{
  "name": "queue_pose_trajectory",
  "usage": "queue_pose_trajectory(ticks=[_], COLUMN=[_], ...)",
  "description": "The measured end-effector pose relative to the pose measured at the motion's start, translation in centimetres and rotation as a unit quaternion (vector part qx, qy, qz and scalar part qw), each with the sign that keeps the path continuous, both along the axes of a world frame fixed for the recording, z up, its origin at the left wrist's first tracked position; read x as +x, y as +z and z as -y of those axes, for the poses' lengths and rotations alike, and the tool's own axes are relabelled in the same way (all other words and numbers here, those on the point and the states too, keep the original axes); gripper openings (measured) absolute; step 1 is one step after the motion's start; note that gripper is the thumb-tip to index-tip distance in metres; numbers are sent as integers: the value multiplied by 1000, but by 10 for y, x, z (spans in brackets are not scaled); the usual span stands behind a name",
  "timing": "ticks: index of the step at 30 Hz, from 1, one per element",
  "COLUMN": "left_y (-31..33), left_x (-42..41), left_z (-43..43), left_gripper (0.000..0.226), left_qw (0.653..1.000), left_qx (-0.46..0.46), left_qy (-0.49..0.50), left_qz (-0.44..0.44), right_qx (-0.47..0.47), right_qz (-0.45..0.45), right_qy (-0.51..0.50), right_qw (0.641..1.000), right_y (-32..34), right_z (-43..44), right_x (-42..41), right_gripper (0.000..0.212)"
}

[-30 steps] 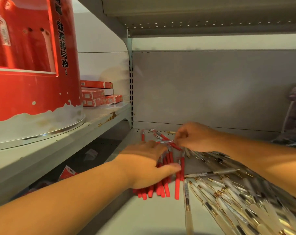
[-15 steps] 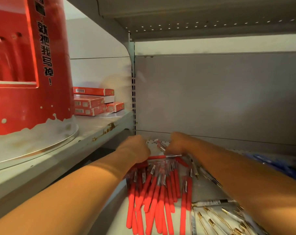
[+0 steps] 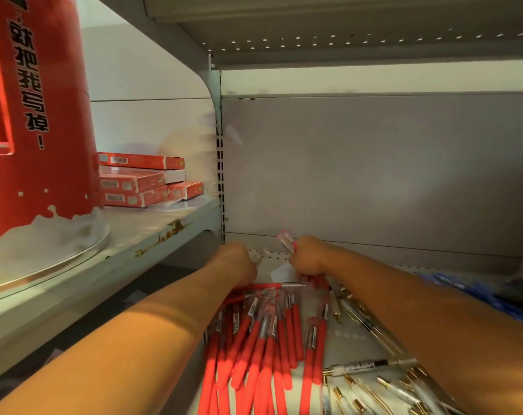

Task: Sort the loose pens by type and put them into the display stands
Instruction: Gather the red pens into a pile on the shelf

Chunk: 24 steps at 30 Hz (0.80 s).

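Observation:
A heap of red pens (image 3: 263, 339) lies on the grey shelf (image 3: 341, 345) between my forearms. Clear pens with gold tips (image 3: 383, 381) spread to the right of them. My right hand (image 3: 309, 259) is far back on the shelf and grips a clear red-capped pen (image 3: 285, 241) that sticks up from its fist. My left hand (image 3: 239, 260) reaches beside it with its fingers curled away from me; what they hold is hidden. One red pen (image 3: 272, 286) lies crosswise just in front of both hands.
A big red display stand (image 3: 36, 115) stands on the higher shelf at the left, with stacked red boxes (image 3: 143, 181) behind it. The shelf's back panel (image 3: 374, 175) is close behind my hands. Blue pens (image 3: 463, 289) lie at the right edge.
Both hands moved from the pen heap toward the back of the shelf. My right hand now has a red-capped pen raised in its fist. The camera came closer and lower.

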State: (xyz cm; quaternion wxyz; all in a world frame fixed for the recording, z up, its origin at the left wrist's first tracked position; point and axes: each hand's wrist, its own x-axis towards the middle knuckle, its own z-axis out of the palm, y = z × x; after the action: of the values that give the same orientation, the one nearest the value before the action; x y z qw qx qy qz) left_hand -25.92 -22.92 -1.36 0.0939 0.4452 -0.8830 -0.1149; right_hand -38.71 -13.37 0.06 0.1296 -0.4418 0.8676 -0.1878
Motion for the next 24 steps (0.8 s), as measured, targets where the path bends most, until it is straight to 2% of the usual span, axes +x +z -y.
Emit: queue_pose_trajectory(ticks=[2, 4, 6, 7, 8, 10, 13, 18, 24], left_y=[4, 11, 15, 16, 17, 20, 22, 25, 23], left_x=[2, 6, 8, 9, 11, 16, 22, 27, 32], left_z=[-4, -9, -12, -12, -14, -17, -22, -29, -34], left_gripper=[24, 3, 30, 36, 33, 23, 29, 24, 21], left_qw=[999, 996, 991, 990, 988, 989, 985, 977, 974], left_qx=[-28, -64, -87, -90, -89, -53, -24, -41, -97], left_qy=[-31, -58, -89, -105, -119, -132, -144, -150, -156], left_qz=[12, 27, 38, 39, 38, 43, 91, 143, 136], right_qx=[-54, -102, -119, -118, -114, -97, -76, -69, -81], right_qz=[28, 34, 49, 56, 60, 72, 124, 175, 132], right_qy=[-6, -10, -11, -15, -16, -20, -32, -40, -24], right_qw=[998, 994, 992, 991, 991, 992, 989, 981, 988], right_y=[5, 12, 17, 19, 19, 15, 7, 3, 8], right_z=[-4, -7, -11, -14, -18, -27, -42, -63, -87], right_x=[-1, -5, -7, -8, -8, -7, -2, 10, 26], right_gripper=[33, 35, 20, 10, 6, 13, 10, 10, 21])
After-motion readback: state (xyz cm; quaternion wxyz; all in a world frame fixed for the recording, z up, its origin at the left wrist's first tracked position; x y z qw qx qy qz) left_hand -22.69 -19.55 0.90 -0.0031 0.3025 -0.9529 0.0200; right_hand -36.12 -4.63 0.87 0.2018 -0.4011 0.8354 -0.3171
